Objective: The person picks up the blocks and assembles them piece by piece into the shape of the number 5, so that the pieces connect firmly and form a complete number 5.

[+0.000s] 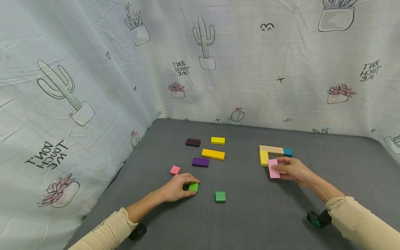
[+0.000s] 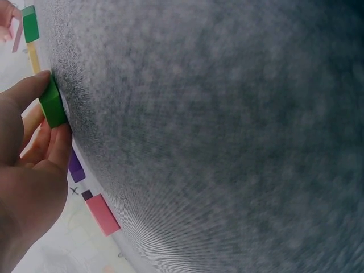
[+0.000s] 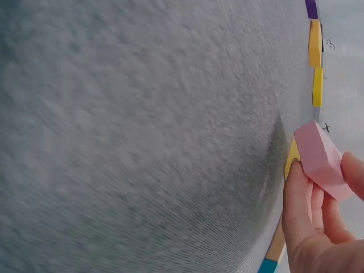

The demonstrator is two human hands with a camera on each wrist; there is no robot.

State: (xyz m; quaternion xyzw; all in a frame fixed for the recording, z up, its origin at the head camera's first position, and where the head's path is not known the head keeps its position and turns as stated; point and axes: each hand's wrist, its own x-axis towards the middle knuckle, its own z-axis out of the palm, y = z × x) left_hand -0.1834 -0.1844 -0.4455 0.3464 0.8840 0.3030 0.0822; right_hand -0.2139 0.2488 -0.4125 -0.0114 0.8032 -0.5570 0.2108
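Between thumb and fingers my left hand (image 1: 178, 187) pinches a light green block (image 1: 193, 187) on the grey table. In the left wrist view the same green block (image 2: 53, 105) sits between thumb and fingertips. My right hand (image 1: 293, 169) holds a pink block (image 1: 274, 168), raised off the table as the right wrist view shows. That pink block (image 3: 319, 156) is just in front of a yellow block (image 1: 264, 158). The yellow block adjoins a long tan block (image 1: 272, 150), with a blue block (image 1: 288, 152) at the tan one's right end.
Near the left hand lie a coral block (image 1: 175, 170) and a darker green block (image 1: 220, 197). Farther back are purple (image 1: 200, 162), orange-yellow (image 1: 213, 154), dark brown (image 1: 193, 142) and bright yellow (image 1: 217, 140) blocks. A printed curtain (image 1: 243, 69) stands behind the grey table (image 1: 250, 215).
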